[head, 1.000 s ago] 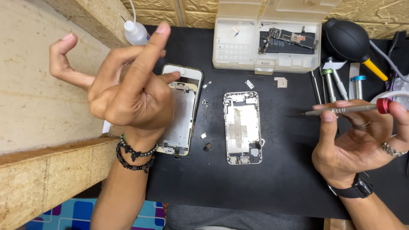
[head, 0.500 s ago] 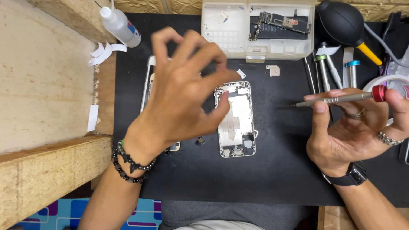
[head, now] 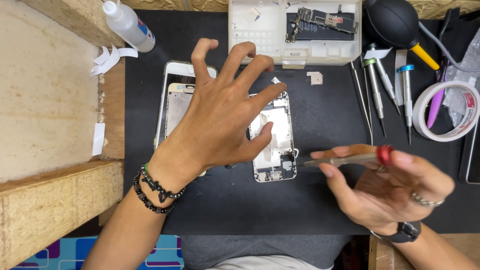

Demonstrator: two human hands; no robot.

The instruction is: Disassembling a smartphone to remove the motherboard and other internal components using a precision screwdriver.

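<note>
My left hand (head: pixel 220 115) hovers with fingers spread over the opened phone chassis (head: pixel 275 145) on the black mat (head: pixel 325 200), its thumb near the chassis middle. It holds nothing. To its left lies the phone's screen panel (head: pixel 172 95), partly covered by my hand. My right hand (head: pixel 385 185) grips a red-capped screwdriver (head: pixel 350 159) that points left, its tip close to the chassis' lower right edge.
A white parts tray (head: pixel 260 35) with a circuit board (head: pixel 320 22) sits at the back. A black air blower (head: pixel 392 20), several screwdrivers (head: pixel 375 90), a tape roll (head: pixel 445 110), a small metal plate (head: pixel 315 77) and a white bottle (head: pixel 127 25) lie around. Wooden blocks (head: pixel 50 90) stand on the left.
My left hand came down from in front of the camera and spread over the chassis. My right hand carried the screwdriver left and down toward the chassis.
</note>
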